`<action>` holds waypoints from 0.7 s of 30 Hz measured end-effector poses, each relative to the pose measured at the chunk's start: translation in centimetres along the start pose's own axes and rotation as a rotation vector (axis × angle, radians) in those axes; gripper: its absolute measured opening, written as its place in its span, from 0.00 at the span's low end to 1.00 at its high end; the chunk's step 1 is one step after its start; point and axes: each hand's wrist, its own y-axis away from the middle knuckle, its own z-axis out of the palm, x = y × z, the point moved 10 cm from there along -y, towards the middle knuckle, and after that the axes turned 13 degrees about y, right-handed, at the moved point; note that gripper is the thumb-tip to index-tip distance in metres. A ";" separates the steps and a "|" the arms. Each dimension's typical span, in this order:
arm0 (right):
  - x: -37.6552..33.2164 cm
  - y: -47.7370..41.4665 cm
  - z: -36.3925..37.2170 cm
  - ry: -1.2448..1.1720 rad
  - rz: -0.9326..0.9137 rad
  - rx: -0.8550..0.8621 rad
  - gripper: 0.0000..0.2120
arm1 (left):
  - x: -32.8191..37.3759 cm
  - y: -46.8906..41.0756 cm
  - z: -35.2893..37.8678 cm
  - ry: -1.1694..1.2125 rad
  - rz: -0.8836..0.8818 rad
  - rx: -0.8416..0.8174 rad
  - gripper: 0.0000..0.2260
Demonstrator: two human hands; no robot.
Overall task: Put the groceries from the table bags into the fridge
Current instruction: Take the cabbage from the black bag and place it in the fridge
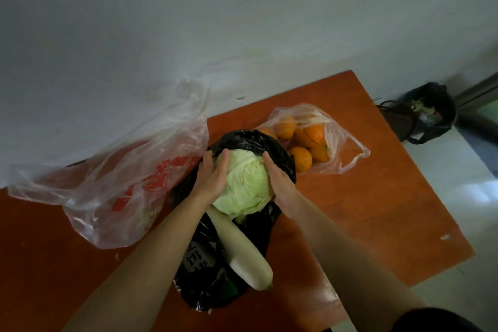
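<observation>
A pale green cabbage (246,183) sits in the mouth of a black plastic bag (204,286) on the orange table (377,210). My left hand (213,178) grips the cabbage's left side and my right hand (280,183) grips its right side, fingers curled round it. A long white radish (242,248) lies on the black bag just below the cabbage. A clear bag of oranges (304,140) lies behind the cabbage to the right. A clear bag with red print (129,175) lies to the left.
The table stands against a white wall (188,21). On the floor beyond the table's right corner stands a black bin (431,113) with waste in it, next to a dark bag. White floor (463,197) runs along the table's right edge.
</observation>
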 end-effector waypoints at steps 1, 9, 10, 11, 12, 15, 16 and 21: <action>0.1 -0.5 0.2 -0.042 0.006 -0.021 0.42 | -0.1 0.1 -0.1 -0.024 -0.007 0.028 0.37; -0.3 0.0 1.7 -0.231 -0.028 -0.040 0.35 | -0.6 2.7 -0.2 0.105 -0.081 0.315 0.31; -0.5 0.2 2.0 -0.250 -0.028 -0.051 0.40 | -0.5 2.6 -0.2 0.115 -0.072 0.308 0.31; -0.5 0.3 2.2 -0.258 -0.016 -0.059 0.46 | -0.5 2.3 -0.3 0.114 -0.065 0.297 0.32; -0.4 0.5 2.4 -0.255 0.003 -0.065 0.50 | -0.5 2.1 -0.4 0.115 -0.070 0.283 0.35; -0.8 1.9 2.4 -0.221 0.004 -0.066 0.48 | -1.0 2.0 -0.7 0.164 -0.088 0.269 0.42; -0.9 2.3 2.2 -0.205 0.004 -0.065 0.46 | -1.2 2.2 -0.8 0.183 -0.088 0.269 0.42; -1.5 4.8 2.0 -0.161 -0.049 -0.056 0.47 | -0.3 4.6 -1.3 0.255 -0.065 0.271 0.43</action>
